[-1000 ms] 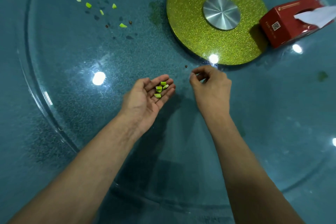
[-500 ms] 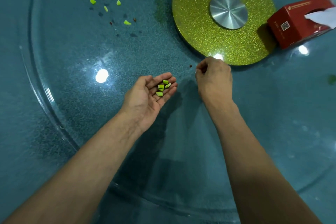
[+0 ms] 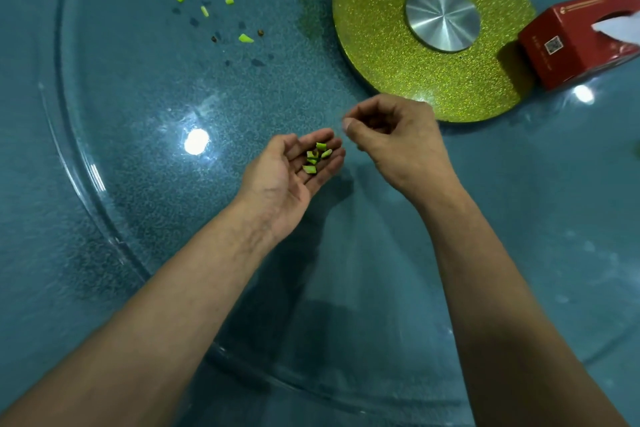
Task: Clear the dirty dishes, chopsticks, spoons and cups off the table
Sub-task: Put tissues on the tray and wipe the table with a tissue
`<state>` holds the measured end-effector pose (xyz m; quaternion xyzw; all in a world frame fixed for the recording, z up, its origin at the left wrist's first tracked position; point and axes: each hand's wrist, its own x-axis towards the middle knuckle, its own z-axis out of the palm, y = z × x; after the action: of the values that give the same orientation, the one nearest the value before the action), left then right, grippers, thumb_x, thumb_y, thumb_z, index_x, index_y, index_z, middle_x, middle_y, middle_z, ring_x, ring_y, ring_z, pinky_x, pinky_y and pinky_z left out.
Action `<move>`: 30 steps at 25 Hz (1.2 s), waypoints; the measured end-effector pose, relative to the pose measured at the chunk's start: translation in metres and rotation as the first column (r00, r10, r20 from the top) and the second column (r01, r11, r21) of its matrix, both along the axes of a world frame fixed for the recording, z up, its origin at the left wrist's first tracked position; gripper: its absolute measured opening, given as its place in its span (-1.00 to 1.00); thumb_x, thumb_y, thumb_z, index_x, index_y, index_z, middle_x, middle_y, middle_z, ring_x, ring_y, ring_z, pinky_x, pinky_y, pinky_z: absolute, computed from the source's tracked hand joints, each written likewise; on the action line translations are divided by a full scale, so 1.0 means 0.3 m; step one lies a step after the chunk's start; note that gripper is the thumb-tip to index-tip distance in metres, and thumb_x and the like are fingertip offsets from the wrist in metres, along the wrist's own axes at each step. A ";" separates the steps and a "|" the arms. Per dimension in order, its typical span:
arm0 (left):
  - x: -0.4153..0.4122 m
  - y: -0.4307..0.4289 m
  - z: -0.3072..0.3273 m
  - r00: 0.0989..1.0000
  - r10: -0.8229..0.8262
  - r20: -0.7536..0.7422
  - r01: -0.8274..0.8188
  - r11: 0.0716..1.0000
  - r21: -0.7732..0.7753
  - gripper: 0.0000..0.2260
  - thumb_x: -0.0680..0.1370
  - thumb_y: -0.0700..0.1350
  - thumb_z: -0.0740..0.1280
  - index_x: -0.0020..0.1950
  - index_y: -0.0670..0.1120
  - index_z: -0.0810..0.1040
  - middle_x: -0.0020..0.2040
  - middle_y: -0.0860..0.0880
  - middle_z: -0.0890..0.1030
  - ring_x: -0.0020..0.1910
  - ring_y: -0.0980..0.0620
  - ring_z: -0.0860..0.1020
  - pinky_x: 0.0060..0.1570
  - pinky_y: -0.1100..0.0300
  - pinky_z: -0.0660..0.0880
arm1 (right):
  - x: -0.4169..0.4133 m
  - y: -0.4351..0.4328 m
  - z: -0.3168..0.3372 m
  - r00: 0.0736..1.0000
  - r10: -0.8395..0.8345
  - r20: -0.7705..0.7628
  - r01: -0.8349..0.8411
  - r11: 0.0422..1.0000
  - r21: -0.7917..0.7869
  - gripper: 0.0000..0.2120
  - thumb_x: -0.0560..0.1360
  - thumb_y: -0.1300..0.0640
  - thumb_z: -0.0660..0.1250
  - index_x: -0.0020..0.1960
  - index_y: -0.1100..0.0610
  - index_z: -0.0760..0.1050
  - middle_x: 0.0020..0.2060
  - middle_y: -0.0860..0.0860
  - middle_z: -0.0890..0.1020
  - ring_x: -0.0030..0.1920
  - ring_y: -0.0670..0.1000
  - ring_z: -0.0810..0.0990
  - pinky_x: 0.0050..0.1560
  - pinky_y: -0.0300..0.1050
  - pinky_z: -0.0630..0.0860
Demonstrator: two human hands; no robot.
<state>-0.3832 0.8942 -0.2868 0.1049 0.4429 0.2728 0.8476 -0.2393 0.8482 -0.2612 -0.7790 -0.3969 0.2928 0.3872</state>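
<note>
The green scraps (image 3: pixel 316 158) lay in my left hand (image 3: pixel 277 184), palm up and relaxed over the middle of the table (image 3: pixel 138 184), best kept level and close beside my right hand (image 3: pixel 398 142), whose curled fingers (image 3: pixel 363 107) pinched a crumb or nothing, I couldn't tell

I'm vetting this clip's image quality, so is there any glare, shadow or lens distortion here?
Head view: lamp glare burns a white spot on the glass turntable, another beside the red tissue box; head view: wide-angle lens bows the turntable's rim; a soft shadow lies under the left hand.
</note>
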 end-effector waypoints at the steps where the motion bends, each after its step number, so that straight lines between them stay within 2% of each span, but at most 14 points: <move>1: -0.001 -0.004 -0.001 1.000 -0.005 0.000 0.005 1.000 0.001 -0.62 0.69 -0.16 0.07 0.12 -0.37 0.61 0.08 -0.31 0.69 0.09 -0.19 0.69 0.10 0.07 0.65 | 0.024 0.002 -0.020 0.994 -0.058 0.093 0.060 0.998 -0.023 -0.94 0.48 0.16 0.48 -0.10 0.01 0.66 -0.28 -0.10 0.68 -0.27 -0.15 0.63 -0.15 -0.21 0.55; 4: -0.008 -0.011 -0.002 1.000 -0.013 -0.002 0.013 1.000 -0.001 -0.62 0.69 -0.17 0.07 0.15 -0.37 0.61 0.10 -0.31 0.69 0.09 -0.18 0.69 0.10 0.08 0.65 | 0.056 0.012 -0.074 0.929 -0.075 0.363 0.124 0.986 -0.113 -0.88 0.48 0.12 0.45 0.01 0.03 0.67 -0.19 -0.08 0.68 -0.18 -0.03 0.64 -0.05 -0.05 0.57; 7: -0.010 -0.017 0.000 1.000 -0.024 0.005 0.024 1.000 -0.004 -0.62 0.68 -0.16 0.07 0.18 -0.37 0.60 0.11 -0.31 0.68 0.06 -0.16 0.70 0.10 0.08 0.65 | 0.048 0.020 -0.100 0.881 0.013 0.472 0.072 0.984 -0.162 -0.89 0.50 0.16 0.42 0.02 0.06 0.65 -0.09 0.03 0.69 -0.07 0.11 0.65 0.06 0.11 0.56; 10: -0.005 -0.020 0.002 1.000 -0.027 -0.001 0.027 1.000 -0.006 -0.61 0.68 -0.16 0.07 0.19 -0.39 0.59 0.13 -0.32 0.67 0.09 -0.18 0.68 0.13 0.07 0.63 | 0.050 0.020 -0.123 0.842 0.046 0.538 0.059 0.983 -0.176 -0.91 0.52 0.16 0.39 0.00 0.08 0.64 -0.05 0.08 0.67 -0.03 0.16 0.63 0.09 0.17 0.53; 12: -0.007 -0.021 0.005 1.000 -0.016 0.002 0.016 1.000 -0.006 -0.61 0.68 -0.16 0.07 0.20 -0.39 0.58 0.14 -0.34 0.66 0.09 -0.20 0.67 0.12 0.07 0.64 | 0.041 0.011 -0.123 0.865 0.038 0.500 0.056 0.984 -0.172 -0.90 0.54 0.10 0.37 0.00 0.07 0.64 -0.06 0.05 0.67 -0.06 0.12 0.63 0.09 0.15 0.53; 15: -0.007 -0.011 0.006 1.000 -0.001 0.004 0.001 1.000 -0.013 -0.61 0.68 -0.15 0.07 0.20 -0.40 0.57 0.13 -0.33 0.67 0.04 -0.16 0.68 0.07 0.09 0.65 | -0.026 -0.025 -0.081 0.951 0.020 0.309 -0.011 0.999 -0.033 -0.91 0.54 0.06 0.39 -0.03 0.02 0.66 -0.13 -0.05 0.65 -0.18 -0.02 0.59 0.01 0.06 0.55; 18: -0.014 -0.004 0.007 1.000 -0.012 -0.014 0.012 1.000 0.001 -0.61 0.69 -0.13 0.07 0.22 -0.36 0.59 0.14 -0.28 0.67 -0.03 -0.05 0.67 0.05 0.13 0.64 | -0.097 -0.060 -0.039 0.950 0.110 0.292 -0.131 0.990 0.053 -0.90 0.52 0.07 0.41 -0.03 -0.09 0.67 -0.16 -0.06 0.64 -0.13 0.01 0.59 0.01 0.07 0.54; 20: -0.021 -0.007 0.006 1.000 0.002 -0.014 -0.002 1.000 0.005 -0.61 0.69 -0.14 0.08 0.27 -0.37 0.56 0.17 -0.28 0.66 -0.01 -0.06 0.67 0.07 0.12 0.64 | -0.106 -0.075 -0.052 0.958 0.075 0.276 -0.096 0.993 0.066 -0.90 0.53 0.06 0.40 -0.02 -0.10 0.68 -0.16 -0.07 0.64 -0.11 0.00 0.59 0.04 0.08 0.55; 23: -0.036 -0.016 0.011 1.000 0.028 0.005 -0.028 1.000 -0.014 -0.62 0.69 -0.16 0.08 0.22 -0.40 0.57 0.14 -0.32 0.66 0.04 -0.15 0.68 0.09 0.09 0.65 | -0.106 -0.114 -0.092 0.964 -0.085 0.252 0.065 0.994 0.090 -0.87 0.58 0.08 0.34 0.04 0.01 0.66 -0.07 -0.07 0.65 -0.07 -0.04 0.60 0.06 0.04 0.56; 25: -0.051 -0.015 0.016 1.000 0.028 0.005 -0.028 1.000 -0.009 -0.62 0.69 -0.15 0.07 0.17 -0.38 0.59 0.11 -0.32 0.67 0.07 -0.18 0.68 0.11 0.08 0.64 | -0.114 -0.146 -0.122 0.950 -0.103 0.296 0.083 0.993 0.079 -0.80 0.61 0.12 0.28 0.16 0.05 0.64 0.04 -0.04 0.64 0.04 -0.01 0.59 0.15 0.02 0.53; 28: -0.085 -0.018 0.018 0.999 0.041 -0.010 -0.041 0.999 -0.003 -0.62 0.69 -0.15 0.07 0.14 -0.36 0.60 0.07 -0.30 0.69 0.07 -0.17 0.68 0.13 0.07 0.63 | -0.147 -0.186 -0.163 0.874 0.003 0.485 0.034 0.997 -0.068 -0.69 0.62 0.11 0.23 0.30 0.08 0.58 0.25 0.01 0.63 0.21 0.10 0.56 0.25 0.04 0.42; 30: -0.107 -0.025 0.020 0.999 0.049 -0.008 -0.049 0.999 -0.006 -0.62 0.69 -0.14 0.07 0.14 -0.35 0.60 0.06 -0.29 0.69 0.06 -0.16 0.69 0.13 0.07 0.63 | -0.181 -0.208 -0.175 0.822 0.036 0.568 0.057 0.988 -0.146 -0.62 0.62 0.05 0.19 0.37 0.08 0.55 0.36 0.00 0.57 0.31 0.08 0.53 0.31 0.04 0.35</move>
<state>-0.4153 0.8866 -0.2806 0.0925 0.4494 0.2918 0.8392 -0.2937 0.7857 -0.3137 -0.8610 -0.4656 0.0756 0.1904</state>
